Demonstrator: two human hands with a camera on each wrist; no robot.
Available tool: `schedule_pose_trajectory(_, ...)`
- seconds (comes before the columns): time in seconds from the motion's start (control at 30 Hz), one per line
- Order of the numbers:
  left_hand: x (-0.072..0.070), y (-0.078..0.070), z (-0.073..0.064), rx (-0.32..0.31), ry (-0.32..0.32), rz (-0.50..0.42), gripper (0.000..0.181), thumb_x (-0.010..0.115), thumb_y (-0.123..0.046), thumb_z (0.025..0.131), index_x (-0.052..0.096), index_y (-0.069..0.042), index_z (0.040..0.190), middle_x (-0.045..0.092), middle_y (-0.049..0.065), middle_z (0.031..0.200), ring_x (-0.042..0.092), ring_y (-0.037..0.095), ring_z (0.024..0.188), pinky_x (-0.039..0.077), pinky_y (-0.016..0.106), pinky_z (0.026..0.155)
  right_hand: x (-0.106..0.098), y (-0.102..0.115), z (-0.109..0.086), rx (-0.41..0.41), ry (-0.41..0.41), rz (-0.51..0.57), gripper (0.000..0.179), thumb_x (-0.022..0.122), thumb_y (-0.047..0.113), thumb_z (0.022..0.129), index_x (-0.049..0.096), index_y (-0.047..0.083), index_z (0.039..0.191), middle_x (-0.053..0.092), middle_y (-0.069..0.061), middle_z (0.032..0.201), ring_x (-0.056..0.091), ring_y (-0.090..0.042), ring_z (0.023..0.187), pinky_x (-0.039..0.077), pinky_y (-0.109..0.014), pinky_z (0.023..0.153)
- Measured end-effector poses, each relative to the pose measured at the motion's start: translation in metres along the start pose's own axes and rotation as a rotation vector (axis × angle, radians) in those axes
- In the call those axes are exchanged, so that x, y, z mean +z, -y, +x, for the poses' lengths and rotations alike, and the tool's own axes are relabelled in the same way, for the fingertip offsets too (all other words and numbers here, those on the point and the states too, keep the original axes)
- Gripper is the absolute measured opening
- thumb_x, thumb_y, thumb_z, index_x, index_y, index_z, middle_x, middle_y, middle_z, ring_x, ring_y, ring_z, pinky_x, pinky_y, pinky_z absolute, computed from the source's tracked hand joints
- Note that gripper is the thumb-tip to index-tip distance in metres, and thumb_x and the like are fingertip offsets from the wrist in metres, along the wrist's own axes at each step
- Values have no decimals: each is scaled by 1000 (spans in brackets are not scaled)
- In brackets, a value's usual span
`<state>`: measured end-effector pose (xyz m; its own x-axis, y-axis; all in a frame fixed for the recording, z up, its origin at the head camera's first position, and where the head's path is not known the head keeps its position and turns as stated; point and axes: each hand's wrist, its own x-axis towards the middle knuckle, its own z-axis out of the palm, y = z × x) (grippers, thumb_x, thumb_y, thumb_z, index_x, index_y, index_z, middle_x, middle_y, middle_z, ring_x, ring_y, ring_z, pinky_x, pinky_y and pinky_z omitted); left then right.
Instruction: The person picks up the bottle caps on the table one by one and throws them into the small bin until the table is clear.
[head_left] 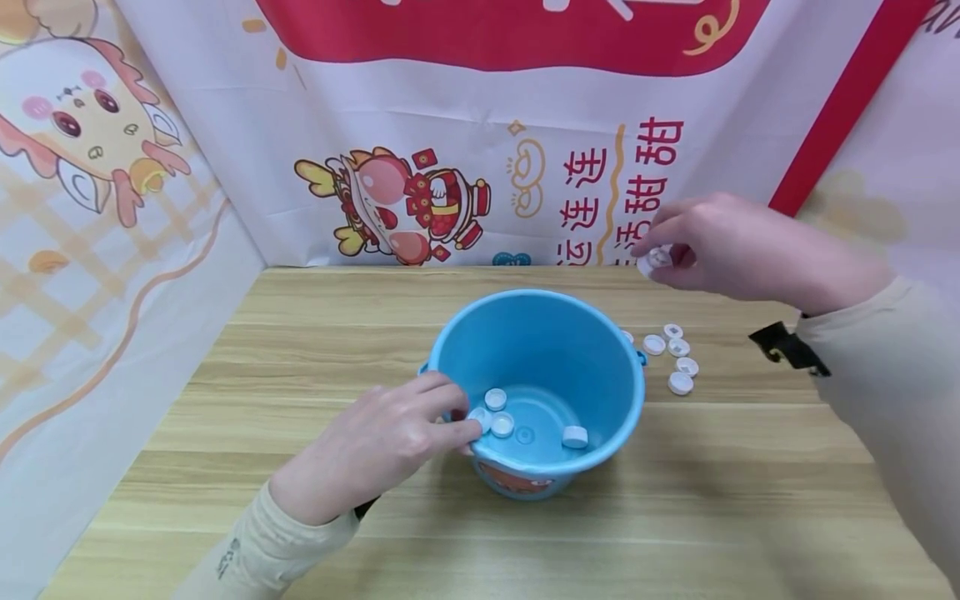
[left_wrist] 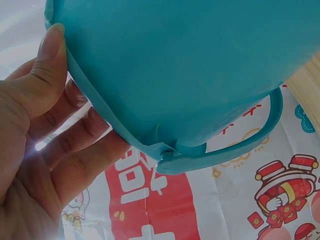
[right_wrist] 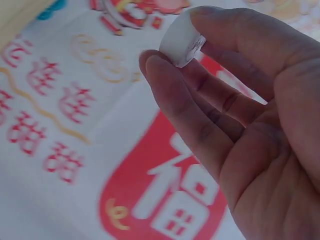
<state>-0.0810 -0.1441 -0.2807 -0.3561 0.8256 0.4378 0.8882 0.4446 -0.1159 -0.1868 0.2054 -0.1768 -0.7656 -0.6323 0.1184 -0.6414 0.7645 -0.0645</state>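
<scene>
A blue bucket (head_left: 536, 342) stands upright on the wooden table, with several white caps (head_left: 502, 425) on its inside floor. My left hand (head_left: 393, 432) grips the near-left part of its rim; in the left wrist view the thumb (left_wrist: 51, 45) lies on one side of the wall and the fingers on the other. Up above the table, to the right of the bucket, my right hand (head_left: 712, 246) pinches a white round cap (right_wrist: 182, 37) between thumb and fingertips. Several more white caps (head_left: 681, 383) lie on the table right of the bucket.
The bucket's handle (left_wrist: 225, 157) hangs at its side. A printed cloth backdrop (head_left: 450, 108) rises along the table's back edge, and another (head_left: 90, 250) along the left. Bare wood (head_left: 337, 333) shows left of the bucket.
</scene>
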Motion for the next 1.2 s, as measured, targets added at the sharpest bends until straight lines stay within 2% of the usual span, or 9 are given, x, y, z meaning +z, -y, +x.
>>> schedule_pose_trajectory(0.23,0,0,0,-3,5,-11,31,88,-21,74,76,-19,102,65,2,95,61,16,86,58,24,64,-25,29,-4,-98,-42,-70,40,87,11,76,74,12,114,66,-7,108,67,-21,84,60,-41,72)
schedule_pose_trajectory(0.4,0,0,0,-1,9,-13,30,87,-22,75,75,-18,103,66,3,96,61,16,88,58,25,65,-29,47,-4,-191,-69,-82,37,86,12,77,75,16,112,66,-1,103,63,-16,81,58,-37,69)
schedule_pose_trajectory(0.5,0,0,0,-3,12,-13,31,87,-22,75,75,-18,103,66,3,96,61,17,88,58,26,65,-27,56,-1,-222,-56,-67,36,86,14,78,76,18,111,66,0,103,63,-16,83,59,-36,68)
schedule_pose_trajectory(0.7,-1,0,-1,-5,16,-11,31,88,-21,74,75,-19,102,65,3,96,61,17,88,58,26,65,-25,73,4,-254,12,-52,33,86,18,79,76,22,110,64,1,100,63,-14,84,59,-32,67)
schedule_pose_trajectory(0.83,-1,0,-1,-6,17,-15,31,88,-20,74,75,-19,103,65,3,96,60,16,88,58,26,65,-24,82,7,-244,48,-61,34,86,18,78,75,21,110,64,1,101,63,-15,85,59,-30,66)
schedule_pose_trajectory(1.2,-1,1,-1,-10,24,-23,32,88,-21,74,76,-19,104,66,2,97,61,16,89,59,26,68,-23,87,14,-244,90,-40,38,86,21,78,73,24,114,66,2,107,65,-18,92,60,-34,69)
